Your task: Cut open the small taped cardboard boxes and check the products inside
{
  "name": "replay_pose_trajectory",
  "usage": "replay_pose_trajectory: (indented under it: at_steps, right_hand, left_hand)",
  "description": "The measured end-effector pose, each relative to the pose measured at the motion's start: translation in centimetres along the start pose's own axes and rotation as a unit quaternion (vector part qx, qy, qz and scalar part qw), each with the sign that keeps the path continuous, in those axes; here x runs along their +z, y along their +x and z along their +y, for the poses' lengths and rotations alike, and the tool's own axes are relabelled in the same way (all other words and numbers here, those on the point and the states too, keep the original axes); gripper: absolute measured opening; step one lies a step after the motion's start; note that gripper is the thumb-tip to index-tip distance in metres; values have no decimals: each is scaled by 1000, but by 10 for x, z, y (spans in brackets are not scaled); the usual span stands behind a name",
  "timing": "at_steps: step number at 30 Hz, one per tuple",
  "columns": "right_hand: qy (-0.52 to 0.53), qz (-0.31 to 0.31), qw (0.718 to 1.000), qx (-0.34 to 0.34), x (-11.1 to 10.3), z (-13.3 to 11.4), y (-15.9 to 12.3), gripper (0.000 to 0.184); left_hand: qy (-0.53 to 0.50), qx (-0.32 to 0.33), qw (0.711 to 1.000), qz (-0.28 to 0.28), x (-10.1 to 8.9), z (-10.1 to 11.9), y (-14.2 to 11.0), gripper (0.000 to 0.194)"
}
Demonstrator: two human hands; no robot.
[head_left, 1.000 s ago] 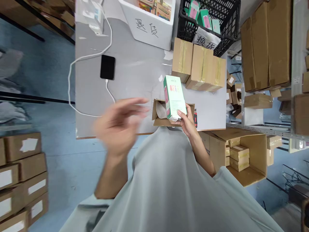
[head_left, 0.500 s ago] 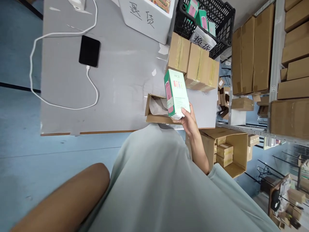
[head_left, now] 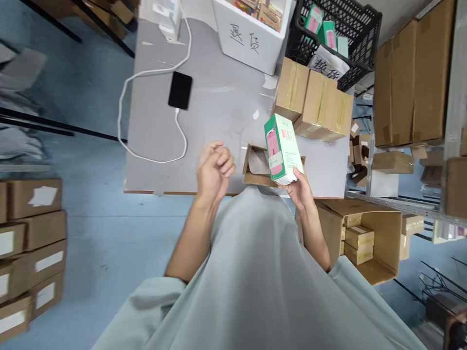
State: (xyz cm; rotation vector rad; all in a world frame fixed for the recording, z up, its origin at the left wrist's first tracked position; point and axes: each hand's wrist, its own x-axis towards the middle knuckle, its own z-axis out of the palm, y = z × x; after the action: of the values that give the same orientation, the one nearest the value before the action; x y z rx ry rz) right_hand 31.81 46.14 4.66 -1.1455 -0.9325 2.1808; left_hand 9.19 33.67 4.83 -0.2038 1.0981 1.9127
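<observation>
My right hand [head_left: 299,187] grips the lower end of a green and white product box [head_left: 286,148] with a pink picture on its side. The thumb lies on the white face. Below the held box, an open brown carton [head_left: 251,178] with pale paper or lining inside sits at the table's front edge, partly hidden by the box. My left hand [head_left: 216,167] is left of the carton, above the table edge, apart from it. Its fingers are loosely curled in, with nothing visible in them.
Taped brown cartons [head_left: 321,104] stand behind the held box. Farther back are a white bin [head_left: 251,41] and a black crate [head_left: 355,31] holding green boxes. A black phone-like device [head_left: 180,90] lies on a white cable. A large open carton [head_left: 386,243] stands at the right.
My left forearm has swung up from the lower left, bringing my left hand over the table edge. The view has shifted left. My right hand still holds the green and white box above the carton.
</observation>
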Motion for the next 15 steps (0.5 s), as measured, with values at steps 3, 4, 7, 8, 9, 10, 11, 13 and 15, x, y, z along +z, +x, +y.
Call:
replay_pose_trajectory:
  at_steps: [3, 4, 7, 8, 9, 10, 11, 13, 15]
  right_hand:
    - [12, -13, 999, 27, 3, 5, -5, 59]
    - [17, -19, 999, 37, 3, 6, -7, 58]
    - [42, -30, 996, 66, 5, 10, -10, 56]
    - [52, -32, 995, 79, 5, 11, -11, 55]
    - [60, -35, 993, 93, 5, 12, -11, 53]
    - [67, -38, 991, 110, 6, 13, -11, 50]
    - [72, -41, 989, 126, 6, 15, -12, 48]
    - [73, -50, 985, 150, 6, 20, -12, 44]
    - [60, -63, 983, 159, 6, 25, -13, 45]
  left_hand:
    - [19, 21, 999, -44, -4, -9, 5, 41]
    - [23, 23, 998, -57, -6, -13, 8, 46]
    - [21, 4, 997, -70, -12, -25, 18, 43]
    - [17, -12, 997, -73, -13, -30, 21, 41]
    - [14, -31, 996, -80, -13, -34, 24, 40]
    - [11, -51, 994, -91, -11, -38, 26, 40]
    - [6, -69, 992, -104, -9, -42, 28, 42]
    - [-6, -82, 989, -119, -2, -50, 31, 48]
    - [-18, -53, 992, -109, 4, -55, 35, 51]
